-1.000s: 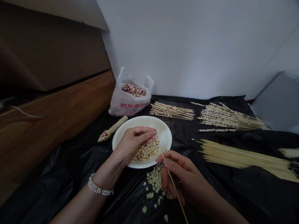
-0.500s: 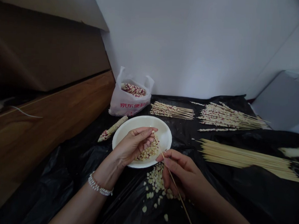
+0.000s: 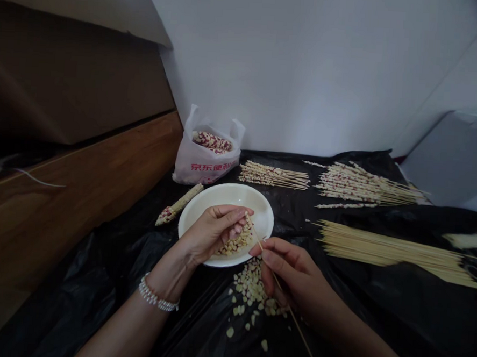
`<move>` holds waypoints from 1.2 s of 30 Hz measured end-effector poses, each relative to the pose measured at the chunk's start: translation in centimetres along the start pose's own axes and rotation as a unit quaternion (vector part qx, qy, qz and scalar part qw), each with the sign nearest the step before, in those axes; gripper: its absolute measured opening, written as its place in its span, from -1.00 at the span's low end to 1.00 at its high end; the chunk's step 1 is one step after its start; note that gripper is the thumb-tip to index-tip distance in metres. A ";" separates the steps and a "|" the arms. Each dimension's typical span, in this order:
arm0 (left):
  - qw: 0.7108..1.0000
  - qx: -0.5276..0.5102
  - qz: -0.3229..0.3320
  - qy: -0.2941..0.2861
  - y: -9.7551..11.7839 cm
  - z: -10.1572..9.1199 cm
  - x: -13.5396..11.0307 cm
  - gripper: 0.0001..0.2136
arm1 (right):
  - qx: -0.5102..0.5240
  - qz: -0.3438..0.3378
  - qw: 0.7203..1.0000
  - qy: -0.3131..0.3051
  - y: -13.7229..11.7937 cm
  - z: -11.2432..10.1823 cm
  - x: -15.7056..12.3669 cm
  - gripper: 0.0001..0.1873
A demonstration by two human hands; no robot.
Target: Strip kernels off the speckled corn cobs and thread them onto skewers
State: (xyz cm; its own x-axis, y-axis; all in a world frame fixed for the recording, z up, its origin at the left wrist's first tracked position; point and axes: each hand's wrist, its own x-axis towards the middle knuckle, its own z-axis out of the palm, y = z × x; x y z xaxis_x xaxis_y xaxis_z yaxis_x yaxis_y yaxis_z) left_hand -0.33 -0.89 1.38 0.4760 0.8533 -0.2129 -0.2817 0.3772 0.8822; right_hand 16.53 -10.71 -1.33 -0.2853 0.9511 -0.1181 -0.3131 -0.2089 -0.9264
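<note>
My left hand (image 3: 219, 228), a beaded bracelet on its wrist, is over a white bowl (image 3: 197, 200). Its thumb and fingers pinch a pale corn kernel at the tip of a thin wooden skewer (image 3: 290, 311). Lower and to the right, my right hand (image 3: 287, 267) is closed around the skewer's shaft, which slants down toward the bottom edge. Loose corn kernels (image 3: 232, 245) lie in the bowl, partly hidden by my left hand. More pale kernels (image 3: 252, 287) are scattered on the black plastic sheet (image 3: 197, 327) below the bowl.
Behind the bowl stands a white plastic bag (image 3: 207, 163) holding speckled corn cobs. A partly stripped cob (image 3: 178, 204) lies left of the bowl. Kernel-threaded skewers form a small bundle (image 3: 275, 175) and a larger pile (image 3: 355, 185). Bare skewers (image 3: 387, 252) lie at right.
My left fingertips have shifted slightly down along the skewer's tip, toward my right hand. The skewer's lower end has swung a little to the right. My right hand stays nearly in place.
</note>
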 end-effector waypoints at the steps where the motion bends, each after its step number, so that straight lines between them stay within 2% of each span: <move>1: 1.000 0.006 0.000 -0.003 -0.1 0.0 0.0 -0.66 | -0.004 0.001 1.000 0.004 0.0 0.0 0.0 -0.59; 7: 0.997 0.063 -0.017 -0.033 -0.3 0.2 -0.4 -0.70 | -0.005 0.006 1.000 0.017 -0.5 -0.3 -0.1 -0.61; 13: 0.997 0.032 0.050 0.038 0.2 -0.3 0.3 -0.74 | -0.008 0.055 0.998 -0.029 -0.6 -0.3 -0.2 -0.59; 15: 0.997 0.035 0.057 0.040 0.1 -0.3 0.3 -0.75 | -0.019 0.055 0.998 -0.036 -0.6 -0.2 -0.3 -0.58; 18: 0.996 0.084 0.025 -0.006 -0.3 0.1 -0.2 -0.76 | -0.034 0.035 0.999 -0.016 -0.8 -0.2 -0.2 -0.56; 22: 0.970 0.209 -0.015 -0.123 -0.5 0.5 -0.8 -0.75 | -0.050 0.016 0.998 0.021 -1.0 -0.5 -0.1 -0.56; 23: 0.967 0.226 0.000 -0.122 -0.4 0.4 -0.7 -0.75 | -0.051 0.011 0.998 0.032 -1.0 -0.6 0.0 -0.57; 26: 0.963 0.255 0.088 -0.017 0.1 -0.5 -0.3 -0.73 | -0.043 -0.009 0.997 0.063 -1.1 -1.0 -0.1 -0.60; 28: 0.938 0.329 0.110 0.024 0.1 -1.3 0.2 -0.78 | -0.036 -0.016 0.997 0.073 -1.3 -1.1 -0.1 -0.62; 30: 0.906 0.407 0.115 0.032 -0.1 -1.9 0.5 -0.84 | -0.029 -0.016 0.996 0.077 -1.4 -1.2 -0.1 -0.63; 33: 0.859 0.494 0.135 0.016 -0.5 -2.2 0.6 -0.88 | -0.021 -0.017 0.996 0.079 -1.4 -1.3 -0.1 -0.64; 36: 0.817 0.553 0.159 -0.029 -0.7 -1.8 0.2 -0.81 | -0.010 -0.017 0.997 0.075 -1.4 -1.4 0.0 -0.63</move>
State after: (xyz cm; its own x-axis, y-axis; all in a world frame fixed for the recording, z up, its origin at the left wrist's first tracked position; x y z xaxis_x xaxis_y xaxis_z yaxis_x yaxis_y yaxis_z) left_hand -1.52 -0.28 -0.01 0.5739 0.8136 0.0936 0.5113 -0.4452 0.7351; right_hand 18.24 -10.11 -0.50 -0.1358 0.9813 -0.1362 -0.3020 -0.1719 -0.9377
